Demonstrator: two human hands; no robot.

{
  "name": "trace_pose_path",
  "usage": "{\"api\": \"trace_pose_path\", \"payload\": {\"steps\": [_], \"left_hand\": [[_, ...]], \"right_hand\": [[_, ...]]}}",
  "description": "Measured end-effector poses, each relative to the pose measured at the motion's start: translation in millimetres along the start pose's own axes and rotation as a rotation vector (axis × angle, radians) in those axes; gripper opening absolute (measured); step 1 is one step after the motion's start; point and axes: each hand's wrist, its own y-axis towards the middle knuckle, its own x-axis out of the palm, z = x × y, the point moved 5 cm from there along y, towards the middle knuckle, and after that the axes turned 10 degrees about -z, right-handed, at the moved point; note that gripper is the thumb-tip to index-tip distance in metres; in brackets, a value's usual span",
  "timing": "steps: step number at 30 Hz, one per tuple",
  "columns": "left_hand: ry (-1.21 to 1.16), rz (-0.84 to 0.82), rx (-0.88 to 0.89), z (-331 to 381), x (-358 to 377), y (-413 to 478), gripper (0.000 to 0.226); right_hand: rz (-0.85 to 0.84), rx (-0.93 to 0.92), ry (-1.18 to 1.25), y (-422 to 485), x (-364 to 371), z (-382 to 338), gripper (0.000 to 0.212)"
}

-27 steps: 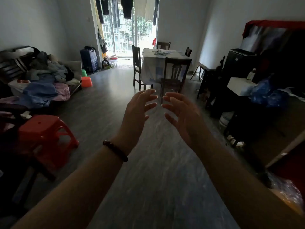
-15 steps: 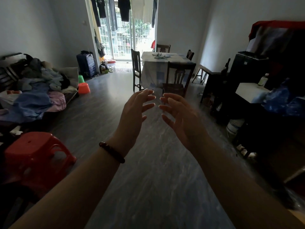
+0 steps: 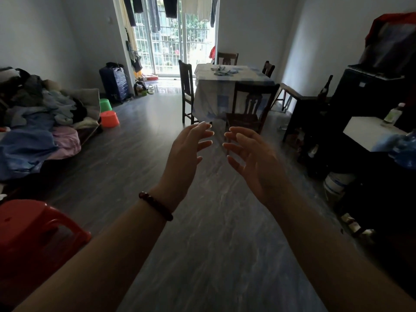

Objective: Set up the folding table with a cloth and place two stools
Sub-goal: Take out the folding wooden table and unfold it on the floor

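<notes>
Both arms extended forward over the floor (image 3: 202,255). Left hand (image 3: 184,156) and right hand (image 3: 252,158) held palms facing, fingers spread and slightly curled, fingertips near but apart, holding nothing. Beaded bracelet (image 3: 155,206) on left wrist. Red stool (image 3: 33,239) stands below and left of the left forearm. Table (image 3: 229,86) with cloth lies beyond the fingertips, chair (image 3: 249,109) before it.

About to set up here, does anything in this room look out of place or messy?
Yes. Clothes are heaped loosely over the sofa on the left, and small bits of litter lie on the floor by the dark furniture on the right. Both hands are empty.
</notes>
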Motion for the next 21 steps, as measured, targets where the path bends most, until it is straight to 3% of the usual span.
{"api": "trace_pose_path", "payload": {"steps": [9, 21], "left_hand": [[-0.08, 0.045, -0.054, -32, -5, 148, 0.022], [-0.085, 0.108, -0.041, -71, -102, 337, 0.032]], "right_hand": [[-0.022, 0.04, -0.034, 141, -64, 15, 0.013], [-0.077, 0.075, 0.002, 361, -69, 78, 0.017]]}}
